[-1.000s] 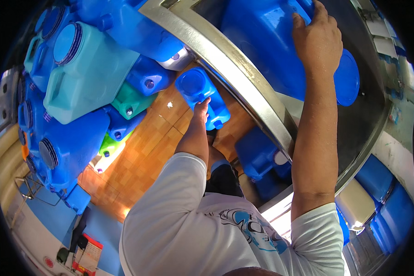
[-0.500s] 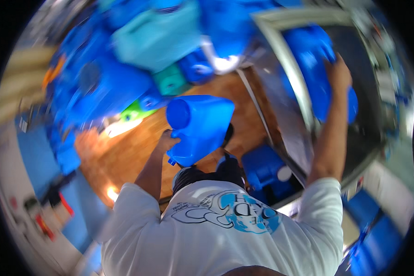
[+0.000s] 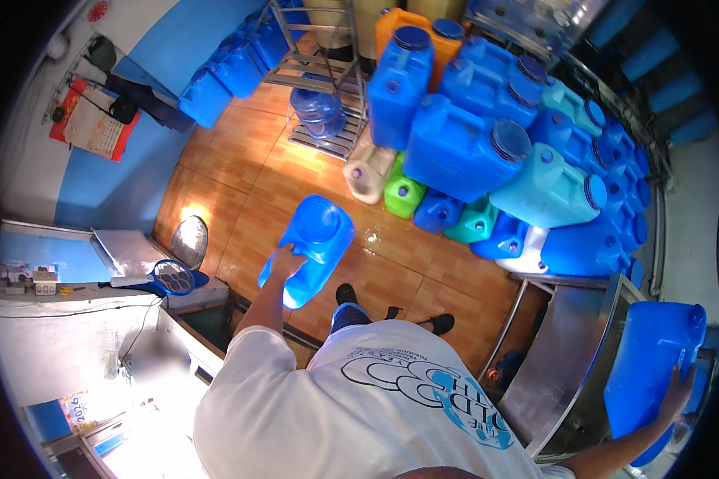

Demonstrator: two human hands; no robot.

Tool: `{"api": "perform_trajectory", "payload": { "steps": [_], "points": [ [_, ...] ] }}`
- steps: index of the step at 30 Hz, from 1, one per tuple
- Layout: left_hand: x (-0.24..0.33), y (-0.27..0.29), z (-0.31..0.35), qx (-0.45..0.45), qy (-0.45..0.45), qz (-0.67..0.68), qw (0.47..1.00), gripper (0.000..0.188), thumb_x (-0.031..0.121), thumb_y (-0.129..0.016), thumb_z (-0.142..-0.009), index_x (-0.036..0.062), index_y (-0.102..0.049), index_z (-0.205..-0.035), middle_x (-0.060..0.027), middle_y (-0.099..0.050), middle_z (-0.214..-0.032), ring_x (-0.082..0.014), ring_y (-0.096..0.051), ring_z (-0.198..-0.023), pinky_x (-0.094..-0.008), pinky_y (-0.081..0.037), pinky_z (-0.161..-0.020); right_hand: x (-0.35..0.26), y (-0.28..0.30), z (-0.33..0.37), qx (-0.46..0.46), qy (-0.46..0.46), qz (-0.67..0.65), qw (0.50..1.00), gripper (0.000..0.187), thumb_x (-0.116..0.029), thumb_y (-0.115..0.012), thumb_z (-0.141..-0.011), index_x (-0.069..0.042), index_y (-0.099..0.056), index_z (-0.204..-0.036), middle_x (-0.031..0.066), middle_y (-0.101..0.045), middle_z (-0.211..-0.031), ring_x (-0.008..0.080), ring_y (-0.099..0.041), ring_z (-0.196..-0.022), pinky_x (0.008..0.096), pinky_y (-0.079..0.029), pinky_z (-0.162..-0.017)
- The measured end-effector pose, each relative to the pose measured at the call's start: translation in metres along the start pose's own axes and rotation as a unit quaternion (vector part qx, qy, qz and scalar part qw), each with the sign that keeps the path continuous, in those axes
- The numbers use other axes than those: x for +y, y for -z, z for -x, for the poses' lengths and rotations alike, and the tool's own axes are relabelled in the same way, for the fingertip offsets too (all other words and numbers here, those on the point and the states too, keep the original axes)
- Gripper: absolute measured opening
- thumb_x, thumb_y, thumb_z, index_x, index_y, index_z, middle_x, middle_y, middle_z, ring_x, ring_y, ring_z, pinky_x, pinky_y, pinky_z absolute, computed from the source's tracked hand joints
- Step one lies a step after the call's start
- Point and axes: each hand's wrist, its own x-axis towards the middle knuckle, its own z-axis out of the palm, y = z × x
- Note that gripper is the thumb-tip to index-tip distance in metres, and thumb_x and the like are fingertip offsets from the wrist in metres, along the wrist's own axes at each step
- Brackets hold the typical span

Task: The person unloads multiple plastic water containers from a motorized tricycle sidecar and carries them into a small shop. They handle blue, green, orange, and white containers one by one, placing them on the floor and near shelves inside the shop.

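My left hand (image 3: 284,260) is closed round the handle of a blue plastic jug (image 3: 321,254), held above the tiled floor with its wide round mouth turned up toward me. Far to the right, my right hand (image 3: 676,394) grips a second blue jug (image 3: 653,351) along its side, beside the steel basin (image 3: 562,346). Part of that jug's lower end lies behind my forearm. Whether it rests on anything, I cannot tell.
Several blue, teal and green jugs (image 3: 465,152) are stacked ahead on the right. A metal rack (image 3: 319,80) with a clear blue bottle (image 3: 318,113) stands ahead. Left of me are a counter (image 3: 80,297) and an electric swatter (image 3: 172,278). Tiled floor (image 3: 240,188) lies between.
My view has swung to the left. The jug in my left hand has tilted, and its mouth now faces up. My right hand and its jug now appear lower, near the right rim.
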Motion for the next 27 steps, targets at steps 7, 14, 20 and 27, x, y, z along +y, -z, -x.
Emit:
{"api": "perform_trajectory", "payload": {
  "steps": [7,14,20,27],
  "points": [
    [-0.161,0.101,-0.047,-0.054,0.139,0.212,0.966,0.061,0.025,-0.07,-0.065,-0.0036,-0.059,-0.118,-0.0198,-0.066,-0.097,-0.0266,-0.066,-0.083,-0.0359,-0.053,-0.072,-0.215,0.135,0.046,0.047,0.075,-0.118,0.989,0.073,-0.045,-0.059,-0.09,-0.002,-0.037,-0.144,0.0234,-0.05,-0.135,0.0377,-0.052,-0.12,0.0417,-0.042,-0.101],
    [-0.223,0.184,-0.086,0.013,0.133,0.377,0.917,0.026,0.014,-0.069,-0.07,0.0016,-0.061,-0.092,-0.0028,-0.057,-0.067,-0.0111,-0.052,-0.053,-0.0281,-0.042,-0.049,-0.472,0.108,0.031,-0.097,0.188,-0.428,0.879,0.057,-0.026,-0.069,-0.085,-0.001,-0.05,-0.132,0.0054,-0.061,-0.105,0.0128,-0.055,-0.088,0.0266,-0.044,-0.078],
    [-0.24,0.241,-0.102,0.045,0.19,0.417,0.888,0.023,0.012,-0.067,-0.073,0.0039,-0.061,-0.094,-0.0015,-0.056,-0.068,-0.0103,-0.051,-0.054,-0.0263,-0.041,-0.048,-0.788,0.046,0.074,-0.253,0.295,-0.537,0.748,0.048,-0.016,-0.072,-0.077,-0.002,-0.058,-0.121,0.001,-0.062,-0.096,0.0098,-0.055,-0.082,0.0238,-0.045,-0.075],
    [-0.305,0.255,-0.094,0.164,0.209,0.472,0.841,0.026,0.007,-0.067,-0.073,0.0053,-0.059,-0.098,-0.0016,-0.057,-0.07,-0.0102,-0.051,-0.053,-0.0255,-0.041,-0.046,-1.101,0.01,0.145,-0.382,0.368,-0.561,0.635,0.036,-0.014,-0.075,-0.078,-0.001,-0.062,-0.11,0.005,-0.066,-0.095,0.0128,-0.062,-0.087,0.0277,-0.049,-0.081]
  ]
}}
